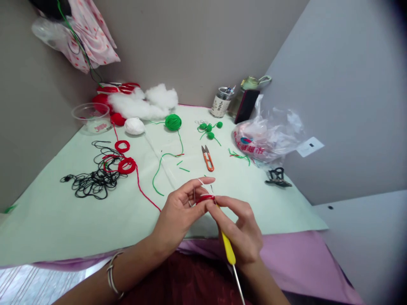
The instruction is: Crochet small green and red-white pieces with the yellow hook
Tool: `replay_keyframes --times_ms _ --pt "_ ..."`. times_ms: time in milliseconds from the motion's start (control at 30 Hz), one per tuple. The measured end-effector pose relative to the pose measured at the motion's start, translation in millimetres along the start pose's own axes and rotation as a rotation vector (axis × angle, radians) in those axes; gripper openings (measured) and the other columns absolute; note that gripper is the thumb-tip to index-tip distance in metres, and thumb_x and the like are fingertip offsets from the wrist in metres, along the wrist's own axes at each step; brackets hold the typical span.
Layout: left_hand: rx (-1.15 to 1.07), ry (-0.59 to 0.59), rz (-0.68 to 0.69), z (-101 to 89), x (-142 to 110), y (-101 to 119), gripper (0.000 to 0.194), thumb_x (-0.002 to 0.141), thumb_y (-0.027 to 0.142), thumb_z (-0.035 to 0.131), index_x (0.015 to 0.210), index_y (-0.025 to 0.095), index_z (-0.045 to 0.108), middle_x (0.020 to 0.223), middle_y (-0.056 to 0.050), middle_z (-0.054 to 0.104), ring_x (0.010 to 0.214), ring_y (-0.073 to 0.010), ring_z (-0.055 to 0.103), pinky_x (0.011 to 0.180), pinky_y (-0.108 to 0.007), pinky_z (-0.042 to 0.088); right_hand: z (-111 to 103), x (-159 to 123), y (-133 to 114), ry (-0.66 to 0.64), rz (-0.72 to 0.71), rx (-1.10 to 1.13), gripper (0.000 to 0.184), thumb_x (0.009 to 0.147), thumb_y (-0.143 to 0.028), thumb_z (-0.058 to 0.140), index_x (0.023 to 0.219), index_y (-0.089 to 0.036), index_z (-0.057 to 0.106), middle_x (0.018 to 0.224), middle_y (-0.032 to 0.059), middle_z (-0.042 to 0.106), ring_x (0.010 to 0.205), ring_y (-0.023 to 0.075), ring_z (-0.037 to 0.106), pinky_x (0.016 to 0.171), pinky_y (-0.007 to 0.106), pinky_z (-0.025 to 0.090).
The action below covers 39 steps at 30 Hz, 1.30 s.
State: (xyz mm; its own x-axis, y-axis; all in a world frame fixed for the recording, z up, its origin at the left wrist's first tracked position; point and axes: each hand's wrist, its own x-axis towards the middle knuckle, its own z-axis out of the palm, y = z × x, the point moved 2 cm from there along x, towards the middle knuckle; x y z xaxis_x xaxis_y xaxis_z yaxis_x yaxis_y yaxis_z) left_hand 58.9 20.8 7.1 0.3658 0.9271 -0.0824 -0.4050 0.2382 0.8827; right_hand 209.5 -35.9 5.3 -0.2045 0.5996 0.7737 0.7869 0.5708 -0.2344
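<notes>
My left hand [181, 207] pinches a small red crochet piece [206, 198], and white yarn [201, 182] runs over its raised index finger. In my right hand [240, 224] is a crochet hook [227, 248] with a yellow handle, its tip end at the red piece. Both hands meet just above the table's front edge. Most of the red piece is hidden by the fingers. Beyond the hands lie orange-handled thread snips [207, 159]. A white yarn ball [134, 126] sits further back, with a white strand trailing from it towards my left hand.
On the left are a tangled black cord [95, 182], red yarn rings [126, 165] and a clear plastic tub [92, 118]. Stuffing [140, 106], a green yarn ball [173, 122] and small green balls [209, 128] lie behind. A pen jar [221, 102], phone [247, 106], plastic bag [267, 135] and black claw clip [277, 177] stand right.
</notes>
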Motion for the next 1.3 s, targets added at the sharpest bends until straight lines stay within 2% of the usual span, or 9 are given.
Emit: replay_keyframes --times_ms 100,167,300,433,667,833,1000,1200,1300 --pt "0.027 0.01 0.007 -0.3 0 1 0.031 0.088 0.036 0.085 0.118 0.028 0.082 0.085 0.002 0.064 0.077 -0.0117 0.057 0.074 -0.023 0.048 3 -3 -1 0.063 -0.035 0.032 0.056 0.095 -0.002 0.067 0.145 -0.026 0.065 0.124 0.0101 0.073 0.114 0.0242 0.075 0.093 0.036 0.068" --pt "0.093 0.029 0.064 0.1 0 4 0.025 0.094 0.039 0.078 0.117 0.03 0.082 0.089 0.001 0.064 0.08 -0.012 0.057 0.076 -0.023 0.049 4 -3 -1 0.068 -0.054 0.06 0.053 0.096 -0.001 0.065 0.145 -0.023 0.066 0.126 0.0112 0.072 0.116 0.0243 0.074 0.093 0.036 0.068" --pt "0.175 0.079 0.176 2.6 1 10 0.017 0.095 0.032 0.077 0.11 0.03 0.084 0.089 0.001 0.064 0.081 -0.0123 0.058 0.08 -0.024 0.05 4 -1 0 0.063 -0.043 0.061 0.053 0.099 -0.003 0.062 0.145 -0.027 0.065 0.124 0.0101 0.074 0.114 0.0246 0.075 0.091 0.038 0.069" --pt "0.112 0.082 0.118 3.7 0 9 0.017 0.091 0.028 0.08 0.108 0.029 0.084 0.084 0.002 0.065 0.08 -0.0132 0.06 0.08 -0.025 0.051 4 -1 -1 0.069 -0.051 0.032 0.053 0.099 -0.003 0.062 0.145 -0.028 0.065 0.123 0.0104 0.075 0.113 0.0246 0.076 0.089 0.038 0.069" --pt "0.085 -0.019 0.052 -0.9 -4 13 0.022 0.092 0.03 0.08 0.113 0.027 0.084 0.093 -0.001 0.069 0.091 -0.0165 0.063 0.086 -0.027 0.052 1 -1 -1 0.063 -0.058 -0.01 0.053 0.098 -0.003 0.062 0.145 -0.028 0.064 0.123 0.01 0.076 0.113 0.0246 0.076 0.09 0.038 0.069" --pt "-0.03 -0.063 -0.064 -1.7 1 13 0.033 0.083 0.034 0.089 0.115 0.028 0.083 0.089 0.001 0.067 0.087 -0.0136 0.061 0.083 -0.024 0.05 1 -4 4 0.083 -0.103 0.032 0.055 0.098 -0.003 0.063 0.148 -0.024 0.063 0.126 0.0112 0.075 0.114 0.0243 0.075 0.092 0.037 0.067" --pt "-0.126 -0.065 -0.148 0.7 4 10 0.036 0.08 0.031 0.092 0.114 0.024 0.083 0.084 0.001 0.064 0.08 -0.0125 0.059 0.08 -0.025 0.049 5 -12 9 0.122 -0.074 0.038 0.053 0.098 -0.006 0.063 0.146 -0.028 0.064 0.12 0.0095 0.078 0.105 0.0251 0.077 0.084 0.039 0.07" --pt "-0.091 -0.049 -0.119 -1.1 3 8 0.038 0.08 0.026 0.09 0.117 0.027 0.083 0.093 -0.001 0.068 0.089 -0.0146 0.062 0.084 -0.026 0.048 5 -7 4 0.1 -0.07 0.0 0.057 0.096 -0.003 0.067 0.146 -0.028 0.065 0.114 0.0085 0.073 0.106 0.0247 0.076 0.088 0.037 0.068" --pt "-0.062 -0.041 -0.104 -2.0 3 7 0.037 0.08 0.028 0.09 0.116 0.027 0.084 0.09 -0.001 0.068 0.087 -0.0153 0.061 0.083 -0.027 0.048 3 -5 4 0.1 -0.064 0.018 0.056 0.097 -0.005 0.066 0.147 -0.031 0.064 0.115 0.0073 0.073 0.105 0.0237 0.076 0.086 0.037 0.069"
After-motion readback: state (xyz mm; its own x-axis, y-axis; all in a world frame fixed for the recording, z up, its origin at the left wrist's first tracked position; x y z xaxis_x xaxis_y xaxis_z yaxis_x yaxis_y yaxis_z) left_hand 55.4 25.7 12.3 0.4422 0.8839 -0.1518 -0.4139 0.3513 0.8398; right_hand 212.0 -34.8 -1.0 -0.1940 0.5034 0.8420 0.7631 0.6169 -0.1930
